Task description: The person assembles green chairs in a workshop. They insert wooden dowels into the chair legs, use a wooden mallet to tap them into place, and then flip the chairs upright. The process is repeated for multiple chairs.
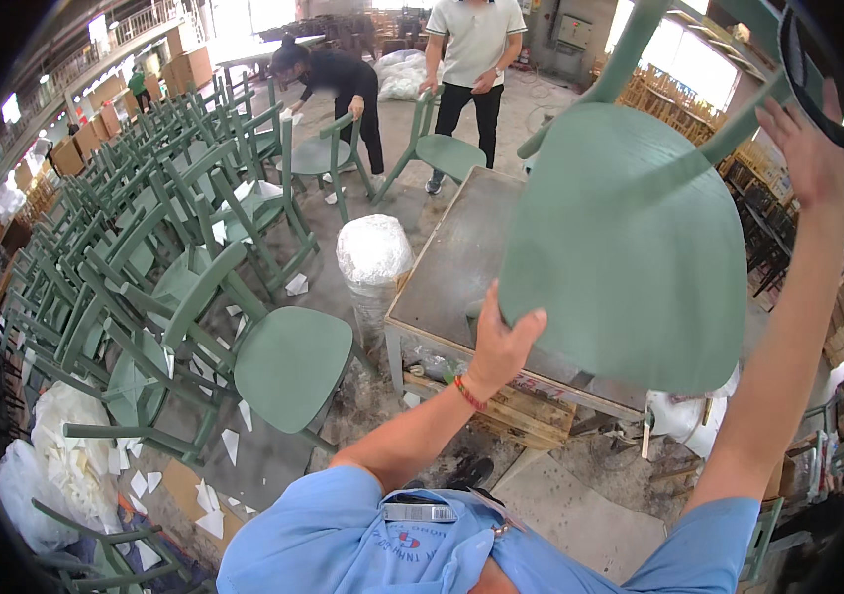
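Observation:
A sage-green wooden chair (pixel 620 257) is tilted up in front of me over a low worktable (pixel 456 247), its broad rounded seat facing me. My left hand (pixel 506 342) grips the seat's lower left edge, thumb on the top face. A red bracelet circles that wrist. High on the right, my right hand (pixel 806 148) is raised beside the chair's back post, fingers stretched toward it. A black band at the view's rim partly covers this hand, so I cannot tell how firmly it touches the wood.
Many green chairs (pixel 174 247) crowd the left side; one chair (pixel 293 368) stands nearest me. Behind the table, two people (pixel 343 84) (pixel 476 59) handle more chairs. A wrapped roll (pixel 374 252) stands by the table's left edge. White scraps (pixel 209 505) litter the floor.

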A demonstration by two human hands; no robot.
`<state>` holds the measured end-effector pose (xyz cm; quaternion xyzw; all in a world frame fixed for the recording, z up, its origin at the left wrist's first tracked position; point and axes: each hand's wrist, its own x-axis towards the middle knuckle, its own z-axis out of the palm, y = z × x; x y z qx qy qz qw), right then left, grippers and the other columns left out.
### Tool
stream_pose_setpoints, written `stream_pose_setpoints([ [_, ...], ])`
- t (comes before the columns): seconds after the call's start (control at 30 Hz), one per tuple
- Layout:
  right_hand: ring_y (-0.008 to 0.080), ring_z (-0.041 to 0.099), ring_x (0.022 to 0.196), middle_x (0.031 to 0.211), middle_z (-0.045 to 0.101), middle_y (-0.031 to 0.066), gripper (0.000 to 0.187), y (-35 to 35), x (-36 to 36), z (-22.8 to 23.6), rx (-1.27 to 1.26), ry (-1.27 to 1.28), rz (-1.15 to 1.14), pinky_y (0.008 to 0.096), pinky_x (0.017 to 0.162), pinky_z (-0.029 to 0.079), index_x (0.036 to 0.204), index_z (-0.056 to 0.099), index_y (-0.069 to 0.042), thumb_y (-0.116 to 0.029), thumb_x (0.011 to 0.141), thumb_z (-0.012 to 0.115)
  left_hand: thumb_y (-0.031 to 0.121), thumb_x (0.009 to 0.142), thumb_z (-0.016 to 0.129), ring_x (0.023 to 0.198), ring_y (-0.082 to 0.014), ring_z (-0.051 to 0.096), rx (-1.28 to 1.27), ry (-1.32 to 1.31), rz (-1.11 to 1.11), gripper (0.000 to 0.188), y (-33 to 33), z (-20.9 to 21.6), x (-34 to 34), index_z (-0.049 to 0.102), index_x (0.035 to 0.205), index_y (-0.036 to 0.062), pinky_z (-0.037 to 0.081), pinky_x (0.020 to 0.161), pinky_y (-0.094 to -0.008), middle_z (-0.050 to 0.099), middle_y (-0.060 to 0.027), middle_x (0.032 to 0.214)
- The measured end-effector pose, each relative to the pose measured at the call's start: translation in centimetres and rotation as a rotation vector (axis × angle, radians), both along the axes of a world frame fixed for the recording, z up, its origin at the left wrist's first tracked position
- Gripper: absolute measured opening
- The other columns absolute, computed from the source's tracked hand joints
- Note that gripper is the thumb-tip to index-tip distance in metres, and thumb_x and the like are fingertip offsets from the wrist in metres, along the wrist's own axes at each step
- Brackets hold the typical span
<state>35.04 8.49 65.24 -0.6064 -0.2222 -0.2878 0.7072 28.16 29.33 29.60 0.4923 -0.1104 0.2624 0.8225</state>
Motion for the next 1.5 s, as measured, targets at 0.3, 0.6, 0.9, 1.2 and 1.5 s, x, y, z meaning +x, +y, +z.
stream_pose_setpoints([
  [0.3, 0.0362, 0.039, 0.132, 0.15, 0.034, 0.0147, 0.054, -9.1, -12.4, 0.6, 0.266, -0.241, 0.044, 0.0521, 0.11, 0.028, 0.146, 0.033, -0.011, -0.033, 0.099, 0.046, 0.052, 0.098, 0.05, 0.116, -0.0165, 0.053, 0.271, -0.032, -0.55, 0.066, 0.1, -2.1, -3.6, 0.048, 0.135, -0.003, 0.043, 0.099, -0.0332, 0.058, -0.0085, 0.124],
  [0.6, 0.0297, 0.046, 0.113, 0.142, 0.025, 0.0285, 0.08, -24.7, -37.9, -16.9, 0.806, -0.014, 0.462, 0.0422, 0.087, 0.052, 0.147, 0.016, 0.001, -0.021, 0.088, 0.065, 0.069, 0.094, 0.037, 0.097, -0.0283, 0.063, -0.351, 0.051, -0.575, 0.078, -5.3, 8.6, 13.0, 0.051, 0.114, -0.0054, 0.052, 0.087, -0.0443, 0.062, -0.0161, 0.104],
  [0.9, 0.0299, 0.05, 0.111, 0.142, 0.027, 0.0272, 0.083, -43.5, -52.3, -32.1, 1.152, -0.08, 0.376, 0.0473, 0.092, 0.052, 0.149, 0.013, 0.001, -0.033, 0.09, 0.061, 0.016, 0.095, 0.058, 0.073, -0.0213, 0.053, -0.487, -0.289, -0.961, 0.023, -31.8, 23.8, 7.4, 0.045, 0.105, 0.0003, 0.052, 0.078, -0.038, 0.05, -0.0109, 0.076],
  [1.2, 0.0293, 0.064, 0.091, 0.125, 0.05, 0.0292, 0.068, -49.2, -62.8, -46.2, 1.271, 0.131, -0.238, 0.04, 0.067, 0.057, 0.138, 0.035, 0.007, -0.04, 0.091, 0.051, 0.018, 0.089, 0.064, 0.07, -0.0207, 0.062, 0.01, -0.404, -1.574, 0.022, -60.9, 38.3, -4.5, 0.055, 0.095, -0.0018, 0.053, 0.06, -0.0349, 0.061, -0.0106, 0.079],
  [1.5, 0.0163, 0.065, 0.062, 0.08, 0.069, 0.0077, 0.05, -58.4, -59.1, -53.9, 1.166, 0.532, -0.999, 0.0278, 0.051, 0.052, 0.107, 0.065, -0.001, -0.047, 0.095, 0.047, 0.009, 0.086, 0.062, 0.053, -0.0176, 0.059, 0.069, -0.44, -1.368, 0.013, -86.9, 35.8, -10.6, 0.052, 0.088, 0.0003, 0.054, 0.048, -0.0335, 0.057, -0.0068, 0.065],
])
